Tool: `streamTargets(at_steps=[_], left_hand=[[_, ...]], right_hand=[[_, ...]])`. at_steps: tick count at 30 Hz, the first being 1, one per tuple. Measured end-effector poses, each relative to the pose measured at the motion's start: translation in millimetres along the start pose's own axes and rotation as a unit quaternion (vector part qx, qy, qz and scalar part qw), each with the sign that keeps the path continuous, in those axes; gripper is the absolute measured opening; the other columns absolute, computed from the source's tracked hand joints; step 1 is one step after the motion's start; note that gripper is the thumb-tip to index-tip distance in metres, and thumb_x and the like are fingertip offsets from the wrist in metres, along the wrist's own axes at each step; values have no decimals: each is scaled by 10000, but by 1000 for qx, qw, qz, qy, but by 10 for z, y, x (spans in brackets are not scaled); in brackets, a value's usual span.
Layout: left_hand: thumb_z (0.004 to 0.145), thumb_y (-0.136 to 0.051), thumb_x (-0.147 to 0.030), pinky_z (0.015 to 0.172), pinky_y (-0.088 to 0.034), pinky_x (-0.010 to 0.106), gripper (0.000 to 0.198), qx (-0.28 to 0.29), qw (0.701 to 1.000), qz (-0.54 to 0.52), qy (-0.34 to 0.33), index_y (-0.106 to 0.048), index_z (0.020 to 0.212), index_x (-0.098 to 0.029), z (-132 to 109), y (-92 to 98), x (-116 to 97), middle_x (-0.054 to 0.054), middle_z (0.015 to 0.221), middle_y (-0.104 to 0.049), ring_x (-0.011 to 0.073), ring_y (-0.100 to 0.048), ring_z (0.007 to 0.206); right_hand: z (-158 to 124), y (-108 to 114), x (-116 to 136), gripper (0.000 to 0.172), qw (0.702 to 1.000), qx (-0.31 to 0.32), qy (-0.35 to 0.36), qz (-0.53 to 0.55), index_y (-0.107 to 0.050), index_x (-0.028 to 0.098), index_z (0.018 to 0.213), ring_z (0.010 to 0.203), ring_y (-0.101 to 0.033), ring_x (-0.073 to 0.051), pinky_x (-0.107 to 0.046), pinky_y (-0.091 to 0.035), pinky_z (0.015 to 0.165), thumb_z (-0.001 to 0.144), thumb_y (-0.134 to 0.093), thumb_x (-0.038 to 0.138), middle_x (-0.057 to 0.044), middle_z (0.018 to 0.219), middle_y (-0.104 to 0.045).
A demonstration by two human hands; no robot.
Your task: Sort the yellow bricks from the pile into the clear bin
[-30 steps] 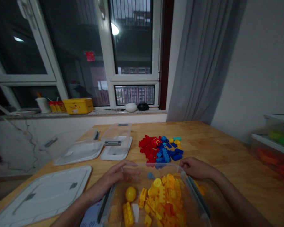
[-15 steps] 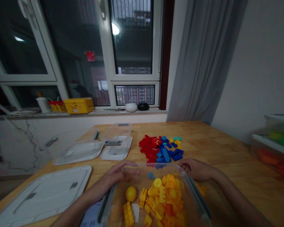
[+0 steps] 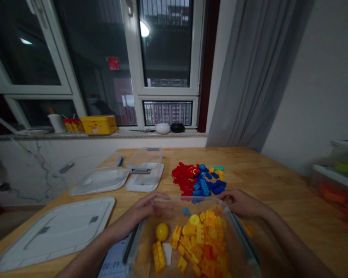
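A clear plastic box [image 3: 142,266] with grey side latches stands in front of me. Inside it are many yellow bricks [image 3: 200,233], a yellow ball [image 3: 162,232], an orange brick, a small blue piece [image 3: 186,211] and a white slip [image 3: 167,253]. My left hand [image 3: 149,206] is at the far left corner, its fingers along the far wall, partly blurred behind the plastic. At the far right corner, my right hand [image 3: 239,200] has its fingers curled against the rim. Just beyond the box lie piles of red pieces [image 3: 184,175] and blue bricks [image 3: 204,187].
A large white lid [image 3: 63,226] lies on the left, with clear boxes [image 3: 145,158] and smaller lids [image 3: 104,181] behind it. A device with a timer display [image 3: 113,260] is under my left forearm. Stacked boxes [image 3: 336,181] stand at the right.
The view has shifted slightly, so everything sits a little differently in the picture. Both hands stay at the box's far corners, and the contents look the same.
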State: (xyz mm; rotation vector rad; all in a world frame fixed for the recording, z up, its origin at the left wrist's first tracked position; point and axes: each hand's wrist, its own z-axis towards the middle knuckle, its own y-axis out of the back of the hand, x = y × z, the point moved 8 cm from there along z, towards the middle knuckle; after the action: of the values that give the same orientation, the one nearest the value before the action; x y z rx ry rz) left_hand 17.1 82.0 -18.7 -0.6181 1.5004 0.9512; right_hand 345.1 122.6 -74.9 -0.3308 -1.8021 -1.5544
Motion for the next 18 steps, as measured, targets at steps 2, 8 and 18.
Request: streamTargets(at_steps=[2,8,18], left_hand=[[871,-576,-257,1094,-395,407,364,-3,1000,5,-3,-667,1221,-221,0,5,5,46,1242,-752,311,-619,1231],[865,-582,-239,1092,-395,414,381,-3,1000,2,4,-659,1238,-238,-4,18,44,34,1269,-738,312,-614,1232],[864,-567,-237,1072,-417,410,396,0,1000,4,10,-657,1250,-238,2,15,47,32,1274,-738,321,-606,1253]], right_hand=[[11,-15,-18,273,1000,2,4,3,-777,172,983,691,-650,-181,-254,-469,607,798,-617,293,-41,792,-755],[16,-45,47,243,1000,8,15,6,-787,163,914,702,-656,-186,-264,-478,631,792,-607,272,-47,796,-759],[-8,-75,124,225,999,19,18,21,-785,173,881,744,-657,-198,-282,-502,681,757,-627,274,-47,835,-763]])
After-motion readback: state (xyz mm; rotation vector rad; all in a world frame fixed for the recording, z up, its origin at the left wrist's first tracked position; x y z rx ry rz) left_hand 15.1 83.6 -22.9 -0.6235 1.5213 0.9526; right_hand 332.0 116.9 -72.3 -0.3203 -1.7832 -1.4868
